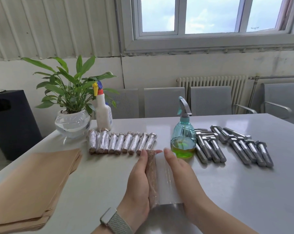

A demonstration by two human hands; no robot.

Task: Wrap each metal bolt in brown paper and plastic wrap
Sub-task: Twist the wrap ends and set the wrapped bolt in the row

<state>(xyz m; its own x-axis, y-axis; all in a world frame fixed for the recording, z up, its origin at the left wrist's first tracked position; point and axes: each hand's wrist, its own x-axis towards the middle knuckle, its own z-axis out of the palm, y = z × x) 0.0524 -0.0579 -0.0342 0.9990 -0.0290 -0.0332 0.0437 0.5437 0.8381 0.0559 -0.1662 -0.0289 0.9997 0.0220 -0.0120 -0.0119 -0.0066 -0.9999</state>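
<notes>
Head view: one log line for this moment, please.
step: rolling paper-wrapped bolt in plastic wrap | left hand: flat against bolt | right hand: flat on wrap | wrapped row: far-left | bare bolts: right

A paper-wrapped bolt [151,176] lies lengthwise on a clear sheet of plastic wrap [166,181] at the tabletop's near edge. Finished wrapped bolts [121,142] line up mid-table; bare metal bolts [230,146] lie toward the right edge; brown paper sheets [33,186] are stacked at the left.

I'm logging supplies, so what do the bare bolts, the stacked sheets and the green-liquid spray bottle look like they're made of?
Bare bolts: bright metal, likely steel, shiny with glinting threads.
Stacked sheets: matte brown kraft-type paper, with thin layered edges.
Spray bottle: see-through teal-tinted plastic, apparently; the liquid shows through it.
</notes>
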